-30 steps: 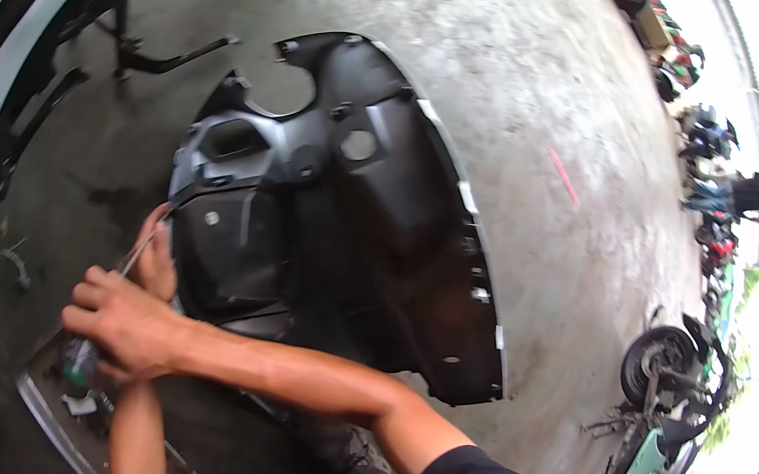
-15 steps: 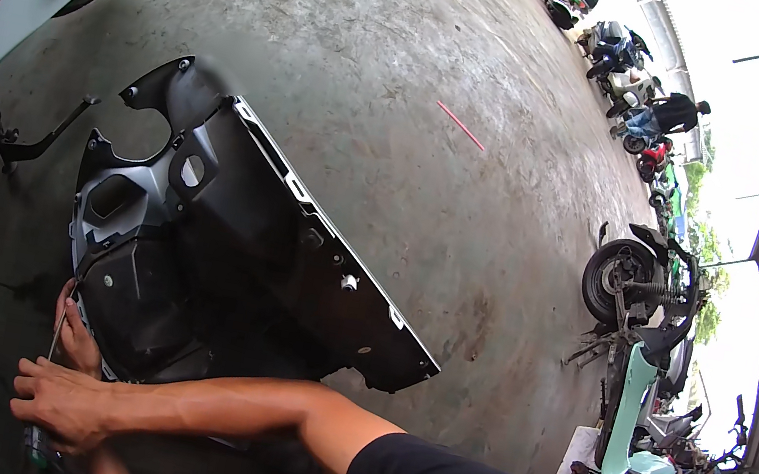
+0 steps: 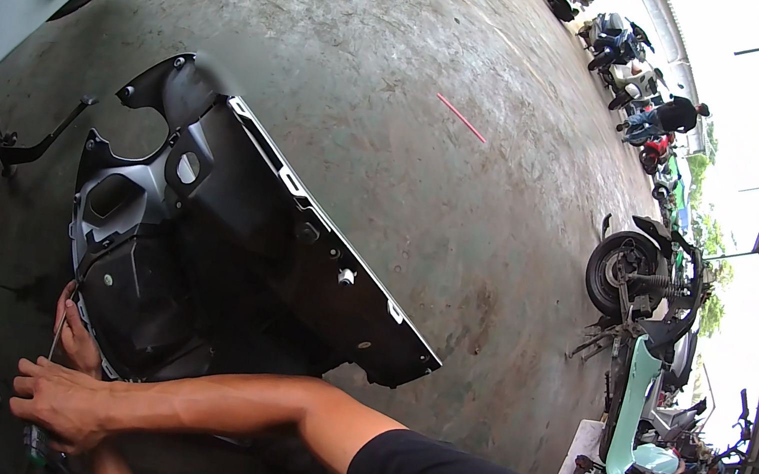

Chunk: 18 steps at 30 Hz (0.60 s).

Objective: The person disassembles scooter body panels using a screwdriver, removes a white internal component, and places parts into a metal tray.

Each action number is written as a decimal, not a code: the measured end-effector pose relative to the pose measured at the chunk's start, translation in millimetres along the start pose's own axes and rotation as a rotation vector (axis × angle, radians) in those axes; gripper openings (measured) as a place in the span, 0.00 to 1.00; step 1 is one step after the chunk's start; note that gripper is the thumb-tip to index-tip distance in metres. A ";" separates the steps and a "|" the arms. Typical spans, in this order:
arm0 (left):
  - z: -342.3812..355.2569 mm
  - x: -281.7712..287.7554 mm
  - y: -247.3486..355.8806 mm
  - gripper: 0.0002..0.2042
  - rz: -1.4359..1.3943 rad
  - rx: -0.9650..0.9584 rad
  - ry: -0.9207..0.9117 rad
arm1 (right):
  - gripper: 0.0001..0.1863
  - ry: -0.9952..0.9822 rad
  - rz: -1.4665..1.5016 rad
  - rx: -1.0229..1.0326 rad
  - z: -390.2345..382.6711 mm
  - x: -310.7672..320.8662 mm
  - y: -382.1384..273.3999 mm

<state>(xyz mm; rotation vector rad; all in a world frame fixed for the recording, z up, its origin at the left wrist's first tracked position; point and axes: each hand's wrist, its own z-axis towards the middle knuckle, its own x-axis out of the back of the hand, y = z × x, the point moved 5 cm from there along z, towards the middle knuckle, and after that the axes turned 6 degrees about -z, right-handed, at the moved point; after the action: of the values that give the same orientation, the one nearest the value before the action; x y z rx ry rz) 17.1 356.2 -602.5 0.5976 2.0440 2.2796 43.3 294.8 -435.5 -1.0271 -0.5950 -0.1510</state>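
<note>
A large black scooter body panel [image 3: 244, 254] lies tilted in front of me, its inner side with ribs, clips and cut-outs facing up. My left hand [image 3: 80, 345] grips its near left edge, fingertips up against the rim and the palm partly hidden. Crossing over the left forearm, my right hand [image 3: 65, 405] is closed round a screwdriver [image 3: 38, 448]. The thin metal shaft runs up beside the left fingers toward the panel's edge. Its tip cannot be made out, and most of the handle is covered by the right hand.
A pale scooter body [image 3: 30, 3] stands at the upper left, above a black stand-like part [image 3: 24, 149]. On the concrete floor lies a red stick [image 3: 461, 118]. A partly stripped scooter [image 3: 633, 383] is at the right; parked motorbikes and a person [image 3: 675, 115] are farther off.
Both hands keep their places at the panel's left edge. The view has shifted very slightly; otherwise little differs.
</note>
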 end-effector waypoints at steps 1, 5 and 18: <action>-0.5 -0.5 -2.3 0.21 -0.025 0.002 -0.004 | 0.28 -0.002 0.003 -0.003 -0.3 0.1 0.1; -1.5 2.4 -5.8 0.21 -0.008 0.014 -0.024 | 0.28 -0.003 0.038 -0.018 -0.7 1.5 2.0; 14.3 0.2 -25.5 0.19 -0.020 0.141 0.026 | 0.22 0.485 -0.186 0.176 60.7 -43.4 -20.8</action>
<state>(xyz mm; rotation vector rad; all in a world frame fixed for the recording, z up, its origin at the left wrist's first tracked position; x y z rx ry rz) 15.1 373.6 -625.9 0.5537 2.2259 2.1568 -24.9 328.1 -420.0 -0.7268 -0.2528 -0.4880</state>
